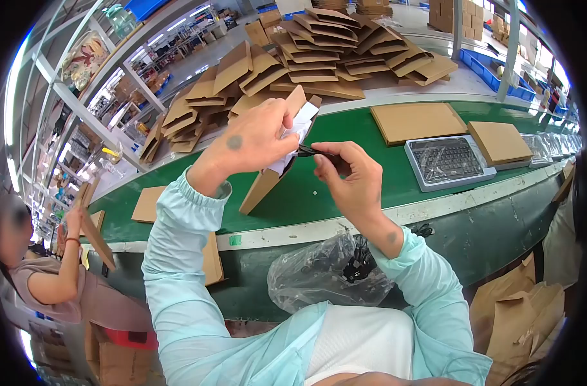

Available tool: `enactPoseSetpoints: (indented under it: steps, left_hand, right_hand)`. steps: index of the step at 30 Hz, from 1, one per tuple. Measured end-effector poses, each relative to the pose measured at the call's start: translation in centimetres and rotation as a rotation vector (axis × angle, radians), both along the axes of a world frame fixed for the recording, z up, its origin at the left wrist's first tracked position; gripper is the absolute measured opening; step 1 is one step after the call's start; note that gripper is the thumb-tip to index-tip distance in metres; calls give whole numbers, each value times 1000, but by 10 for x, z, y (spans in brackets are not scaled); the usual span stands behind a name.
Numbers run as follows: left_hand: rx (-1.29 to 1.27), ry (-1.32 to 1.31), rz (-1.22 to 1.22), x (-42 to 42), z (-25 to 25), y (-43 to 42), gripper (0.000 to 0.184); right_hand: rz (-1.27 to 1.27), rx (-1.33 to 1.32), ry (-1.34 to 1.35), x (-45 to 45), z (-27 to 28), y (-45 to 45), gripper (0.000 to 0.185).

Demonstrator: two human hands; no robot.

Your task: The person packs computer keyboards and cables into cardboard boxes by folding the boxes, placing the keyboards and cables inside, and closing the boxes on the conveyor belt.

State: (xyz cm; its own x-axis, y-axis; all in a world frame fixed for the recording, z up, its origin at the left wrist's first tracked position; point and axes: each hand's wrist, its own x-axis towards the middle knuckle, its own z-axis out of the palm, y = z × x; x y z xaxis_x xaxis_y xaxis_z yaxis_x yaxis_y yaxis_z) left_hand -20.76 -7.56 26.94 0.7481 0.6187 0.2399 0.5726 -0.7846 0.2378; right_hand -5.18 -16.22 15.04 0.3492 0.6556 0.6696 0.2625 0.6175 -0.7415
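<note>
– Where do we have the cardboard box [260, 191]?
– Tilted over the green surface [319, 209], held by our left hand [243, 143]
– And our right hand [356, 179]?
– Just beside the box, pinching a small black item [306, 151]

Held steeply tilted over the green conveyor belt [385, 181]: 1 thin brown cardboard box [260, 189], opened, partly covered from view. Impossible to tell whether touching the belt at the lower corner. Inside, showing near the upper end: a white insert [304, 116]. Just beside, pinched: 1 slim black cable [305, 151], mostly hidden.
</note>
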Motion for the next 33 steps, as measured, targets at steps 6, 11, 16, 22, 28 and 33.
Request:
enactPoseSetpoints:
  steps: [6,11,16,22,28,33]
  left_hand:
    - [-9,-39,7,3,-7,3,29]
    - [24,-49,-59,8,-23,3,28]
    - [-32,-93,31,10,-22,4,23]
    - [-35,-188,11,8,-40,23,16]
    - [-66,-219,5,5,-44,26,17]
    - [-64,-248,52,1,-44,29,16]
  right_hand:
    - [306,-310,231,-4,-1,-9,16]
    - [250,-294,-116,-1,0,-2,13]
    - [433,-297,222,-4,0,-1,30]
    - [192,-206,177,-5,-26,16,23]
    - [111,-135,101,-13,-31,9,23]
    - [228,-98,138,-11,-38,9,26]
